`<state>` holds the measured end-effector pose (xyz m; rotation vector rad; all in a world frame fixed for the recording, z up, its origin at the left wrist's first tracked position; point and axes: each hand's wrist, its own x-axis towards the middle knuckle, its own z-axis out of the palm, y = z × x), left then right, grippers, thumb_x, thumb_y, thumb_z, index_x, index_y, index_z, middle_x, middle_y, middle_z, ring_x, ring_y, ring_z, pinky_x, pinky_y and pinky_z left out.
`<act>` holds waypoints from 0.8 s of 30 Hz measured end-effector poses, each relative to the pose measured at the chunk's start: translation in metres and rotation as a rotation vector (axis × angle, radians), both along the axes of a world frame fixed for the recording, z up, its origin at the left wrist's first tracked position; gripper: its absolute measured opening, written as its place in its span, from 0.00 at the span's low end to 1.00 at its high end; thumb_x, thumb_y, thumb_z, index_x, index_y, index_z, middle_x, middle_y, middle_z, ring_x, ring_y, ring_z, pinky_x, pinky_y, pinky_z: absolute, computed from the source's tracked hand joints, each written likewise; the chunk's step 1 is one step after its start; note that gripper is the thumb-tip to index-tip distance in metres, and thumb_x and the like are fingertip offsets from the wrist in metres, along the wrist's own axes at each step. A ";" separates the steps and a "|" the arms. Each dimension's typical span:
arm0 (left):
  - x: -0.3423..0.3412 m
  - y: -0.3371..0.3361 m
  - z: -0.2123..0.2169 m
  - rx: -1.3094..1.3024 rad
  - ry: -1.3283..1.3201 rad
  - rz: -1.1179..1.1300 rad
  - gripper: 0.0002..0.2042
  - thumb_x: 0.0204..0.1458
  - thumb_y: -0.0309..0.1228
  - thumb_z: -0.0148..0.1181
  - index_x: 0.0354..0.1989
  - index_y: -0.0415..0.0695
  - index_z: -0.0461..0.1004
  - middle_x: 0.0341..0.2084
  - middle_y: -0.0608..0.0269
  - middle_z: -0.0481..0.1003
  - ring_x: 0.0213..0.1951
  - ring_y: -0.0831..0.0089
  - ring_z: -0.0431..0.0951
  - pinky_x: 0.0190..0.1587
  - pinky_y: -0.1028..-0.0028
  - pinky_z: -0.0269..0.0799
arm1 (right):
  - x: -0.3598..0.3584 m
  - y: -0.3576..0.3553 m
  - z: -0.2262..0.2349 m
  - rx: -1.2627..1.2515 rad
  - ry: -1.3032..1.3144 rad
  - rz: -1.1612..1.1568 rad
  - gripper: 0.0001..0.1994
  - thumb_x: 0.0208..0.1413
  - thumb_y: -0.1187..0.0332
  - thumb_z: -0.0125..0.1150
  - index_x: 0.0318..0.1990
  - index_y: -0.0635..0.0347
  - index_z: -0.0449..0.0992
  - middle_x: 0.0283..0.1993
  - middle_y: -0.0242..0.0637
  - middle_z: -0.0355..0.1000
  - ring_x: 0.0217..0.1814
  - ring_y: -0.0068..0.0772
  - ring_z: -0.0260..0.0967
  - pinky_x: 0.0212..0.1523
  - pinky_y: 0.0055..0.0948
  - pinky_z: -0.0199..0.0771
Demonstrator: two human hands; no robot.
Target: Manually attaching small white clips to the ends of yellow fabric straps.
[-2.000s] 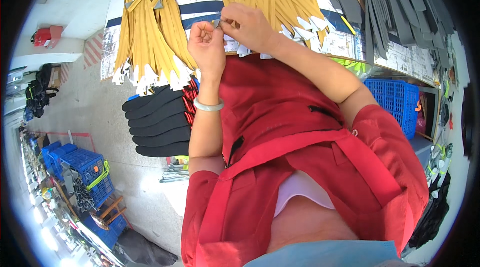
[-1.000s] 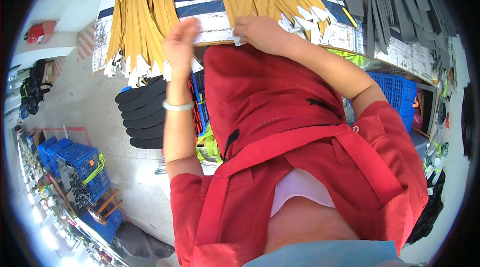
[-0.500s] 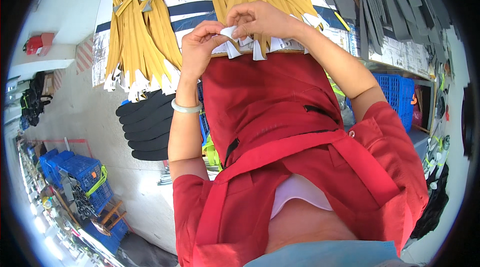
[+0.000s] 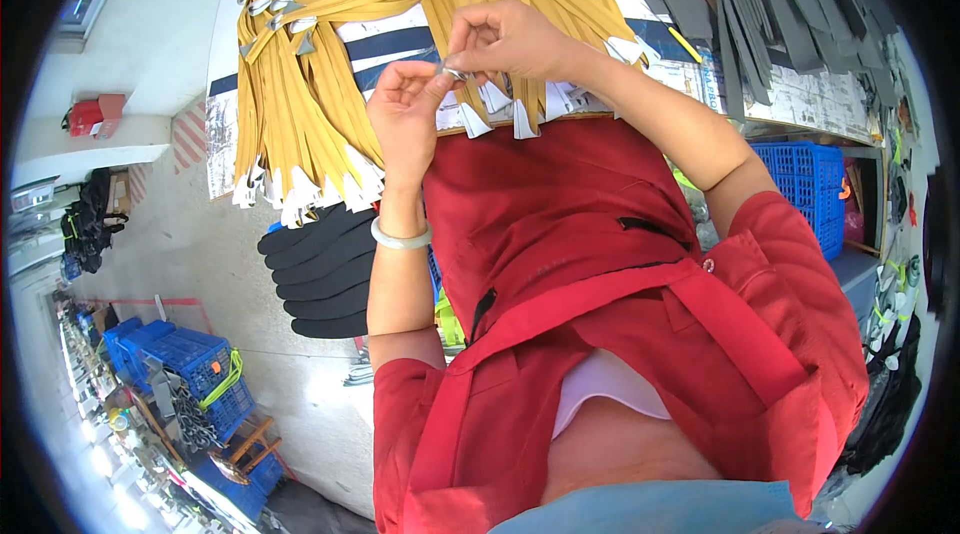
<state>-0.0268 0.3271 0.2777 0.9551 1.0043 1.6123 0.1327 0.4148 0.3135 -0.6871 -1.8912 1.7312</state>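
Note:
My left hand (image 4: 408,124) and my right hand (image 4: 520,42) meet over the front edge of the table. Thumbs and fingers of both pinch a small white-and-grey tab (image 4: 456,74), mostly covered by the fingertips. Whether it joins a strap is hidden. Mustard-yellow straps (image 4: 310,114) with white ends lie in bundles beyond and to the left of my hands. Just below the right hand, white folded strap ends (image 4: 524,122) hang over the edge by my red apron (image 4: 540,174).
Dark grey strips (image 4: 770,4) hang at the far right, above a blue crate (image 4: 800,189). Stacked black padded pieces (image 4: 320,274) stand low on the left. Further left, blue crates (image 4: 190,359) sit on the floor.
The white tab between my fingers shows less of its face and now looks narrow and greyish. My fingertips sit closer together. The whole view has shifted slightly.

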 end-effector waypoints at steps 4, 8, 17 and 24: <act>0.010 0.008 -0.011 0.058 0.396 0.329 0.07 0.49 0.16 0.57 0.31 0.38 0.66 0.24 0.63 0.73 0.23 0.79 0.75 0.25 0.81 0.73 | -0.019 -0.012 -0.024 0.953 0.017 -0.364 0.06 0.50 0.71 0.64 0.31 0.60 0.73 0.26 0.33 0.66 0.23 0.28 0.66 0.24 0.24 0.66; -0.008 -0.002 -0.001 -0.167 -0.100 -0.235 0.07 0.51 0.18 0.58 0.38 0.35 0.68 0.24 0.64 0.74 0.24 0.76 0.76 0.26 0.81 0.74 | -0.005 -0.017 -0.040 0.941 0.025 -0.472 0.04 0.49 0.74 0.63 0.32 0.60 0.73 0.28 0.37 0.63 0.26 0.34 0.65 0.26 0.27 0.66; -0.023 0.003 -0.014 -0.003 0.227 -0.077 0.04 0.50 0.15 0.59 0.34 0.32 0.76 0.34 0.61 0.75 0.31 0.76 0.77 0.29 0.79 0.74 | -0.009 -0.025 -0.038 0.123 0.352 -0.264 0.04 0.58 0.71 0.58 0.37 0.61 0.75 0.30 0.27 0.68 0.29 0.18 0.65 0.28 0.20 0.66; -0.009 -0.005 -0.008 0.055 0.391 -0.047 0.01 0.51 0.15 0.58 0.30 0.33 0.74 0.27 0.63 0.71 0.27 0.78 0.76 0.31 0.81 0.72 | 0.010 -0.029 -0.035 -0.027 0.060 -0.208 0.07 0.60 0.66 0.57 0.33 0.60 0.73 0.23 0.23 0.65 0.22 0.12 0.60 0.23 0.17 0.61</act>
